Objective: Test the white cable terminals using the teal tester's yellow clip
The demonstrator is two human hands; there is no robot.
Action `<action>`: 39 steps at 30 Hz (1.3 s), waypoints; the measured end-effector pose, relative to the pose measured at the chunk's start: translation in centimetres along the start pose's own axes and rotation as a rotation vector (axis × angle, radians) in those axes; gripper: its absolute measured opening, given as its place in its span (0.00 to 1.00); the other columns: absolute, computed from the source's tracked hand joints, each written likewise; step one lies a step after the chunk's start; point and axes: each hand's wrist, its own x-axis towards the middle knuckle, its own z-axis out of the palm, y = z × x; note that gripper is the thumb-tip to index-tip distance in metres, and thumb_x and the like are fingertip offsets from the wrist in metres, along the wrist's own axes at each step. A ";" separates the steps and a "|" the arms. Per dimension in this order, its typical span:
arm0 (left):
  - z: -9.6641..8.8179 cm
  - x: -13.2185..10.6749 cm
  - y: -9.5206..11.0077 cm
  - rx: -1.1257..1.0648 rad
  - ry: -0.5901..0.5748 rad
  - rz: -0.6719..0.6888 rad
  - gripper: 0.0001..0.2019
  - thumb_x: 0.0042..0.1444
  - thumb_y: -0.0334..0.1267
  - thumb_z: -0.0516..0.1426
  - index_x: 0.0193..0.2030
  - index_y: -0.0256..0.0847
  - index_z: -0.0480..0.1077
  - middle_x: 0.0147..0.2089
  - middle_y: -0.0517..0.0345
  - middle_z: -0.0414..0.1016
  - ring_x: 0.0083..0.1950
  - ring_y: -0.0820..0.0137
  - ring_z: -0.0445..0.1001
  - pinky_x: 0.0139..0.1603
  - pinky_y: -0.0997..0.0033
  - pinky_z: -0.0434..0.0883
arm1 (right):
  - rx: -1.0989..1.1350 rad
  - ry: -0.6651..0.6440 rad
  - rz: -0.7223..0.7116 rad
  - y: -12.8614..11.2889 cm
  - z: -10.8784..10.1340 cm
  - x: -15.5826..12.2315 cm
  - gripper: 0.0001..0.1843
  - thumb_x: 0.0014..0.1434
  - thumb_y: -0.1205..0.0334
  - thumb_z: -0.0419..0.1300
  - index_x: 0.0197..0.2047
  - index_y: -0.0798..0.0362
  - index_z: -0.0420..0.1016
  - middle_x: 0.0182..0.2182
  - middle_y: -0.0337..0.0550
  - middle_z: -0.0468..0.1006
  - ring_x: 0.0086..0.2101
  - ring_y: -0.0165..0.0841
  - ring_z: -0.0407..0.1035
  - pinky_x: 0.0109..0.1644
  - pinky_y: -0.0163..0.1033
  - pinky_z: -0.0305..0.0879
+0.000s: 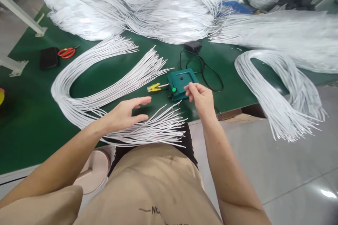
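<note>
Well, the left hand (pixel 124 114) gapes empty by white wires (pixel 165 129); the right hand (pixel 201 99) pinches near a green box (pixel 176 77), any hold unclear

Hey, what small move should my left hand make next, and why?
Probably lower your left hand and pinch one of the near white wires: it looks open and close to them, while your right hand is at the green device.

The person near me wears a loose, creased tan shirt (pixel 148 179) with dark lettering (pixel 155 211) partly lost in a fold, a wide tan left sleeve (pixel 44 205), black clothing (pixel 188 140) past the hem, and bare left hand (pixel 124 114) and right hand (pixel 201 100).
</note>
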 end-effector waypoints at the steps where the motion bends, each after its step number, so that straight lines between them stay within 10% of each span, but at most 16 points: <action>1: 0.0 -0.7 -0.3 0.109 -0.005 -0.004 0.33 0.55 0.52 0.59 0.66 0.44 0.61 0.66 0.47 0.65 0.64 0.57 0.67 0.65 0.54 0.64 | -0.001 0.008 0.025 1.0 -0.9 0.0 0.18 0.56 0.47 0.59 0.28 0.54 0.77 0.19 0.36 0.69 0.18 0.24 0.55 0.22 0.33 0.55; 6: 1.6 -4.6 -2.2 0.566 -0.131 0.046 0.47 0.47 0.57 0.62 0.70 0.38 0.53 0.72 0.41 0.54 0.71 0.49 0.55 0.69 0.47 0.57 | -0.037 0.052 0.054 5.7 -2.2 -0.3 0.20 0.56 0.45 0.59 0.29 0.55 0.76 0.17 0.36 0.69 0.15 0.23 0.55 0.18 0.32 0.52; 13: 3.7 -8.9 -4.6 0.972 -0.058 0.129 0.43 0.48 0.38 0.62 0.71 0.43 0.51 0.73 0.43 0.50 0.73 0.48 0.51 0.69 0.39 0.49 | -0.008 0.082 0.031 6.4 -2.0 -0.6 0.19 0.56 0.46 0.57 0.29 0.55 0.75 0.18 0.36 0.69 0.16 0.24 0.56 0.18 0.31 0.55; 30: 2.7 -10.4 -5.7 1.099 0.133 0.099 0.23 0.57 0.36 0.52 0.60 0.37 0.65 0.56 0.37 0.70 0.57 0.49 0.69 0.65 0.45 0.56 | 0.004 0.084 -0.041 7.1 -2.0 -1.1 0.18 0.58 0.48 0.57 0.29 0.55 0.77 0.18 0.35 0.69 0.16 0.23 0.58 0.20 0.31 0.56; 39: 0.4 -9.7 -4.7 0.917 0.009 0.064 0.11 0.58 0.30 0.48 0.27 0.39 0.67 0.30 0.55 0.69 0.31 0.67 0.67 0.32 0.68 0.63 | -0.027 0.088 0.022 6.6 -2.4 -0.7 0.17 0.57 0.50 0.58 0.28 0.56 0.76 0.17 0.35 0.68 0.15 0.23 0.57 0.18 0.31 0.56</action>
